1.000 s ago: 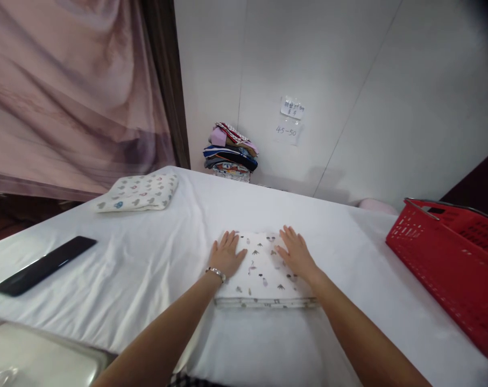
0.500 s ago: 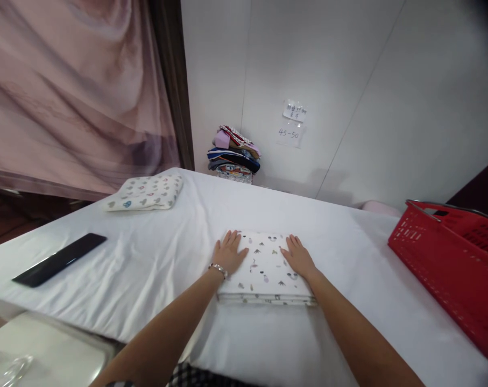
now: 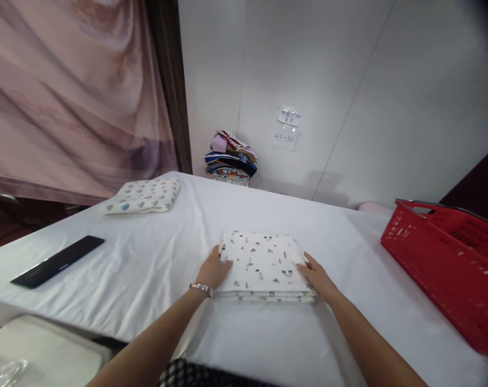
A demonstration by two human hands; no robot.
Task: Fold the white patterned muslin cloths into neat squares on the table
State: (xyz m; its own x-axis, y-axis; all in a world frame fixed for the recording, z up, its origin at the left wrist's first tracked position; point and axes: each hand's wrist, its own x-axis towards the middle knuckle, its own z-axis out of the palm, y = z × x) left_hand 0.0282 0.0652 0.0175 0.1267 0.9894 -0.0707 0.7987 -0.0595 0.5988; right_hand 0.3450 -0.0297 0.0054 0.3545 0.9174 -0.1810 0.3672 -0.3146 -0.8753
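Observation:
A folded white cloth point(image 3: 263, 263) with small printed figures lies flat in front of me, its layers showing along the near edge. At its left side, my left hand point(image 3: 215, 269) holds the edge, thumb on top and the other fingers partly hidden along the side. My right hand point(image 3: 317, 275) grips the opposite edge the same way, its thumb resting on the print. A silver bracelet point(image 3: 202, 288) circles my left wrist.
White fabric covers the table point(image 3: 155, 252). Another folded printed cloth point(image 3: 145, 196) and a dark flat strip point(image 3: 58, 262) lie at left. A red basket point(image 3: 441, 269) stands at right. Folded clothes point(image 3: 231, 161) are stacked by the wall, near paper signs point(image 3: 286, 129).
Both hands have slid outward and nearer me, from lying flat on top of the cloth to its left and right edges. The view has shifted slightly.

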